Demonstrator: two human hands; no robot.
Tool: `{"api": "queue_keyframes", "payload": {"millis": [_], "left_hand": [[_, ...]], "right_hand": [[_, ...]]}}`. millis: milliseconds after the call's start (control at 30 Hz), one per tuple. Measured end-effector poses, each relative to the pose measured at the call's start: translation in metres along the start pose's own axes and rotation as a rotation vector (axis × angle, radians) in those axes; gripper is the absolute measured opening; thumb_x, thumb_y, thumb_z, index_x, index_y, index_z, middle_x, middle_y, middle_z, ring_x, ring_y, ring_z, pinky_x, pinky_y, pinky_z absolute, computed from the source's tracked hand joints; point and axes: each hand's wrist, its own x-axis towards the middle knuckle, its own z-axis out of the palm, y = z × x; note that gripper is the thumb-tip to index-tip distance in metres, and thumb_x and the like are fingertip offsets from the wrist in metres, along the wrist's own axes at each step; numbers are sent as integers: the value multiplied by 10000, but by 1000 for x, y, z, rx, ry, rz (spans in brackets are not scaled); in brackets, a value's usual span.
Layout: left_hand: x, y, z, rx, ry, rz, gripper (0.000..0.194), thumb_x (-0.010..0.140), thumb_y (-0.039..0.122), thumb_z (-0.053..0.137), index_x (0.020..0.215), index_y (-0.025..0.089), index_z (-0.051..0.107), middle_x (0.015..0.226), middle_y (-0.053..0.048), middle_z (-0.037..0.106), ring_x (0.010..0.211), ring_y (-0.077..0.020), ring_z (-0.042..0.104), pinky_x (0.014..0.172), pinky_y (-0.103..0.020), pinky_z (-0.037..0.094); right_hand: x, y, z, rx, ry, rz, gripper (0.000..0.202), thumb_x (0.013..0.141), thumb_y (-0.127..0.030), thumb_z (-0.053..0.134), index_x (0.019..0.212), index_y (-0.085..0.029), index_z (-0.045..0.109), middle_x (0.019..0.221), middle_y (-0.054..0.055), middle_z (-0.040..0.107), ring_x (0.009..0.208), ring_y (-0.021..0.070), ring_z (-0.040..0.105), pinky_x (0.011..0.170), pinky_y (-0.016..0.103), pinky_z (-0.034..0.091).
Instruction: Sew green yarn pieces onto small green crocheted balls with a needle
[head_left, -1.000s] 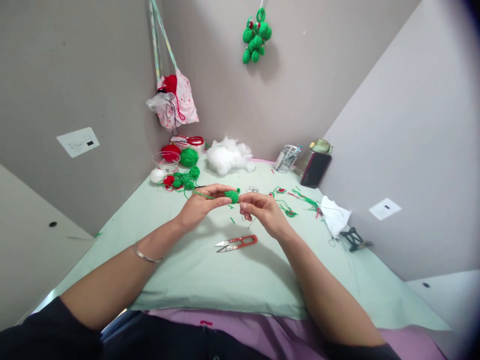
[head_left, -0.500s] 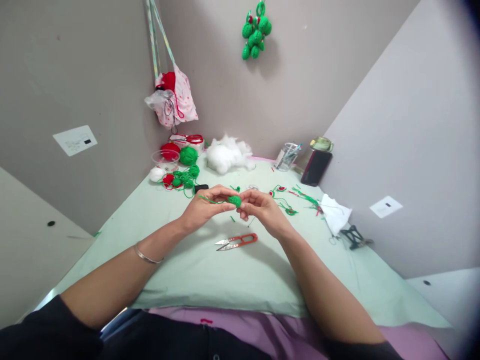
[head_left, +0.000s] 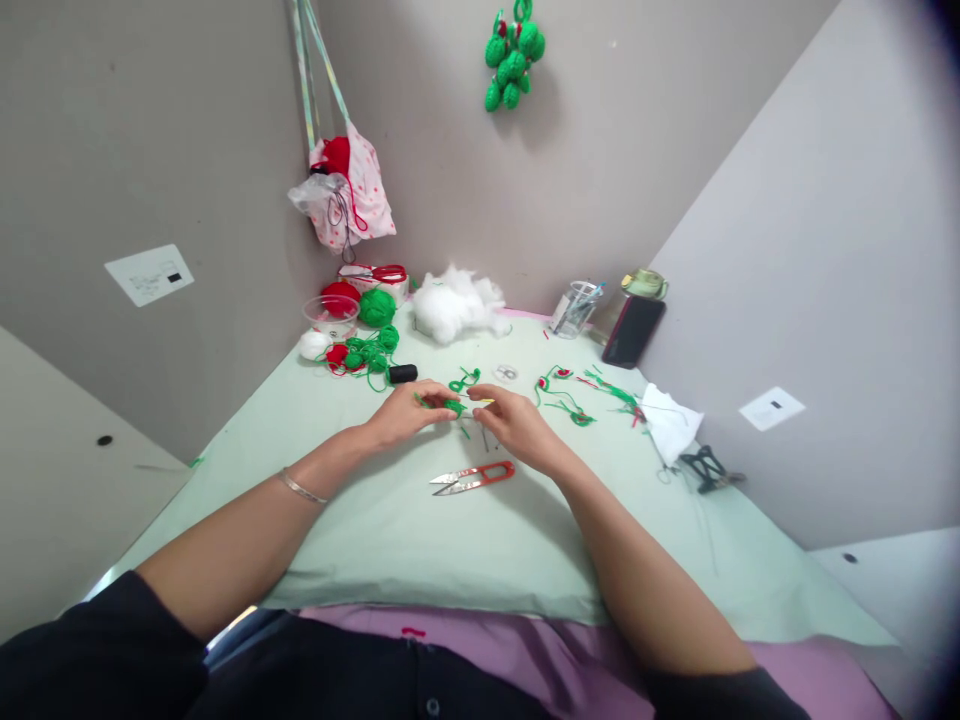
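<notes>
My left hand pinches a small green crocheted piece, mostly hidden by the fingers. Just to its right is my right hand, its thumb and forefinger apart over the cloth, beside the piece but not clearly touching it. Small thin items lie beneath the right fingers, too fine to make out. Orange-handled thread snips lie below both hands, blades toward the left. A black thread spool rests behind my left hand, and a green yarn scrap lies behind the fingertips.
White stuffing sits at the back, with green yarn to its left. A clear cup and a leaning phone stand back right. Red-green pieces and a white cloth lie right.
My right hand has let go of the green piece, and its fingers have opened. My left hand has shifted slightly left and down with the piece, uncovering more of the spool and scrap.
</notes>
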Motion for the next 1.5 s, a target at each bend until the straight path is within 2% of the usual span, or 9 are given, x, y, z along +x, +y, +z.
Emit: {"api": "queue_keyframes", "payload": {"millis": [233, 500, 600, 700, 800, 1033, 1267, 1400, 1500], "left_hand": [[6, -31, -1, 127, -60, 29, 236, 699, 342, 732, 892, 208, 753, 867, -44, 642, 810, -192, 574, 753, -308, 439], [4, -24, -4, 171, -75, 64, 181, 724, 346, 701, 844, 213, 730, 838, -34, 634, 811, -200, 560, 743, -302, 418], [3, -18, -11, 164, -170, 49, 191, 708, 317, 706, 860, 201, 710, 850, -31, 650, 828, -203, 568, 742, -295, 425], [3, -15, -17, 77, -248, 32, 255, 712, 272, 697, 951, 193, 656, 916, -33, 664, 886, -205, 592, 785, -303, 445], [3, -16, -17, -23, -205, 19, 277, 721, 264, 702, 974, 189, 618, 945, -39, 663, 921, -203, 608, 836, -324, 454], [3, 0, -2, -249, -141, -44, 268, 795, 338, 670, 995, 174, 598, 877, -31, 647, 825, -161, 609, 771, -291, 452], [-6, 22, 5, -571, -231, -157, 253, 845, 318, 622, 1053, 174, 625, 847, -12, 607, 763, -137, 619, 796, -308, 467], [-6, 22, 4, -658, -217, -174, 241, 849, 315, 616, 1035, 163, 634, 962, -54, 648, 752, -132, 616, 760, -300, 480], [-5, 23, 2, -685, -208, -193, 241, 851, 304, 615, 1050, 168, 631, 969, -61, 669, 716, -117, 611, 723, -281, 484]], "right_hand": [[15, 22, 23, -114, 28, 49, 154, 794, -209, 593, 862, -202, 731, 804, 24, 725, 745, 170, 630, 703, 284, 446], [22, 27, 47, -51, 136, 29, 87, 793, -240, 604, 811, -203, 681, 719, 4, 668, 678, 149, 579, 646, 264, 415], [22, 25, 55, -48, 93, 19, 47, 779, -222, 625, 800, -205, 662, 725, -2, 652, 673, 140, 565, 642, 256, 404], [24, 25, 61, -88, 113, -30, 48, 766, -212, 631, 800, -207, 665, 714, -10, 633, 660, 135, 546, 645, 258, 391], [27, 27, 59, -1, 169, -10, 80, 782, -256, 617, 795, -200, 672, 711, -7, 639, 664, 139, 549, 653, 264, 397], [31, 17, 24, 514, 210, 73, 168, 685, -318, 727, 747, -168, 683, 723, -14, 646, 695, 110, 546, 691, 239, 429], [29, 27, -47, 973, 428, 276, 219, 705, -268, 757, 746, -185, 558, 760, 1, 688, 617, 82, 609, 469, 146, 430], [23, 39, -83, 1063, 409, 235, 181, 796, -150, 641, 693, -159, 492, 605, -45, 590, 348, -1, 354, 293, 98, 224], [19, 47, -104, 1202, 373, 250, 179, 859, -91, 540, 701, -154, 483, 531, -81, 487, 319, -11, 321, 285, 76, 240]]}}
